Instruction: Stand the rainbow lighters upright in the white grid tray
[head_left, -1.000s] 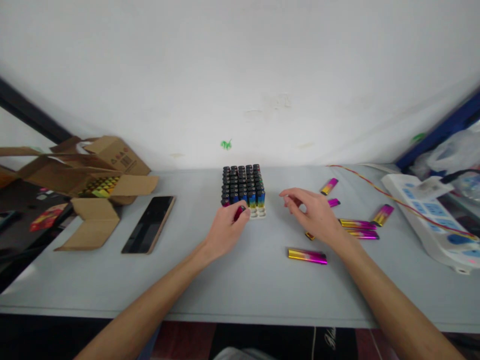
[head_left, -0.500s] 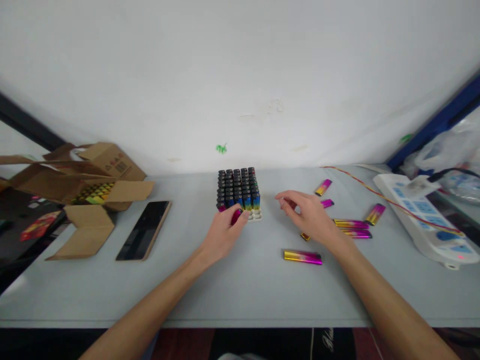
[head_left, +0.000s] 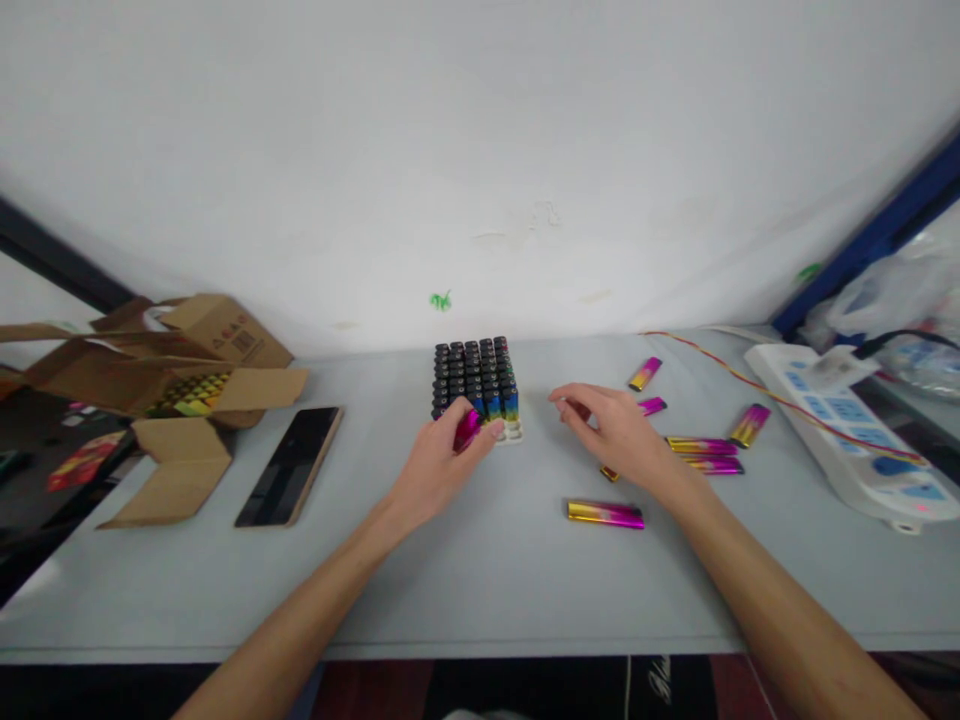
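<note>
My left hand (head_left: 435,460) is closed on a magenta lighter (head_left: 466,430), holding it at the front of a block of upright lighters. These lighters (head_left: 474,375) have black tops and blue and yellow bodies, and they stand in tight rows in a white tray (head_left: 513,431). A few bare sockets show at the tray's front right corner. To the right of the tray, my right hand (head_left: 611,430) hovers with loosely curled fingers and nothing visible between them. A yellow and magenta lighter (head_left: 604,514) lies just below it, and another is partly hidden beneath the hand.
Several more lighters (head_left: 701,447) are scattered to the right. Beyond them lies a white power strip (head_left: 840,420) with a thin red-yellow cord across it. On the left are a phone (head_left: 291,465) and an open cardboard box (head_left: 259,388). A white wall (head_left: 480,180) stands behind.
My left hand has drawn slightly back and tilted, showing more of the magenta lighter it holds. My right hand has hardly moved.
</note>
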